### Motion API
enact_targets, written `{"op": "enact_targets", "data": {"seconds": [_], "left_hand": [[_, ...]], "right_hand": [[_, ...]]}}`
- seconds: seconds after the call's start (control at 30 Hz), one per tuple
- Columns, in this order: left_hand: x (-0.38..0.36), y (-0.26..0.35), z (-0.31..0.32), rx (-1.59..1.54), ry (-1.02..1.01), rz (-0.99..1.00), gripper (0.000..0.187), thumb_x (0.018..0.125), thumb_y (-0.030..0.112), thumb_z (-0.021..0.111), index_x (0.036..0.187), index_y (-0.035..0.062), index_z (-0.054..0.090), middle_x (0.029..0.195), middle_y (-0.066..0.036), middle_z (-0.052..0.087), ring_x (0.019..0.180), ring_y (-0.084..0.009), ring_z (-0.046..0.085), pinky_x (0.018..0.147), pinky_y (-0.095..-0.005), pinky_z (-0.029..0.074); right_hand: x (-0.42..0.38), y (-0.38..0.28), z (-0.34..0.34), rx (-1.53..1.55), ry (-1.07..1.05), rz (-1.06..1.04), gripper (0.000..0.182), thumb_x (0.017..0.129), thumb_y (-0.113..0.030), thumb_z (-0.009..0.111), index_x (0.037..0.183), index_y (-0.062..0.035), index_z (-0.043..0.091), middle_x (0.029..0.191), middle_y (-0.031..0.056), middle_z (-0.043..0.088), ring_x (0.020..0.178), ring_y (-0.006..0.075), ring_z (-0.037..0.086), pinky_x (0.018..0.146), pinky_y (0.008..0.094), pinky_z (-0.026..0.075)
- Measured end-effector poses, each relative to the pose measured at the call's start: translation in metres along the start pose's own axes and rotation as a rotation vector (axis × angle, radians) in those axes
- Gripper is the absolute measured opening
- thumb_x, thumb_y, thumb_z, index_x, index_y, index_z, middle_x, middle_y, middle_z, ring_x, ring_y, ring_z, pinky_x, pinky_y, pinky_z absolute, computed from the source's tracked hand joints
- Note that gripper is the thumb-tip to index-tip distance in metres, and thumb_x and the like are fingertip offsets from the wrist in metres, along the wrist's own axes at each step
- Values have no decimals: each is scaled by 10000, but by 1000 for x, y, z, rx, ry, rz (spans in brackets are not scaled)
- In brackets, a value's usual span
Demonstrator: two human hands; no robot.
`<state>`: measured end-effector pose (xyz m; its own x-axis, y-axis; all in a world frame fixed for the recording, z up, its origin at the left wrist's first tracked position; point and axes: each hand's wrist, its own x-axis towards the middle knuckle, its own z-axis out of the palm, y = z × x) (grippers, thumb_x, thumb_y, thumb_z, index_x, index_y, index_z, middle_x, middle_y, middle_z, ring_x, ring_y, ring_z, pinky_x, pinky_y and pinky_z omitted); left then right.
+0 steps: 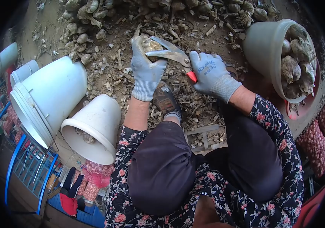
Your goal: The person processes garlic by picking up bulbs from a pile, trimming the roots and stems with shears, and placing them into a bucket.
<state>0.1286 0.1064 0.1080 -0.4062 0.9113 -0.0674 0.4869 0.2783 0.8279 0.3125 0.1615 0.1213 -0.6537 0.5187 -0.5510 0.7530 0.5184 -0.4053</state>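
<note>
My left hand [144, 71], in a grey coated glove, is closed around a garlic bulb [153, 45] above the littered ground. In my gloved right hand [212, 75] is a pair of pruning shears [177, 56] with a red grip showing below the fingers. The metal blades are spread and point left, overlapping the bulb, with the lower blade right at my left thumb. Dry stem pieces and peeled skins [120, 60] lie on the soil beneath both hands.
A heap of garlic [177, 7] lies beyond my hands. At right stands a bucket [259, 57] filled with bulbs, with mesh sacks [314, 148] behind. At left are a large pale bucket [56, 95] and a tilted white bucket [99, 114] holding a few bulbs.
</note>
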Motion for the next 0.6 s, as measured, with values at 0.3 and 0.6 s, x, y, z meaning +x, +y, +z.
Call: {"op": "enact_targets", "data": {"seconds": [0.3,0.6], "left_hand": [[-3,-16,-12,-174,-327,-308,574,693,11,675,1221,-19,451,1004,-84,606,860,-117,609,694,-228,504],[-15,-23,-18,-854,-448,-554,483,701,-29,680,1153,-25,512,982,-64,614,863,-111,596,770,-240,498]], "right_hand": [[-2,9,7,39,-183,-28,422,790,-265,637,1051,13,456,911,210,645,862,344,655,764,445,505],[-15,28,25,206,-143,11,345,802,-227,614,987,4,437,857,233,635,833,386,637,721,461,500]]}}
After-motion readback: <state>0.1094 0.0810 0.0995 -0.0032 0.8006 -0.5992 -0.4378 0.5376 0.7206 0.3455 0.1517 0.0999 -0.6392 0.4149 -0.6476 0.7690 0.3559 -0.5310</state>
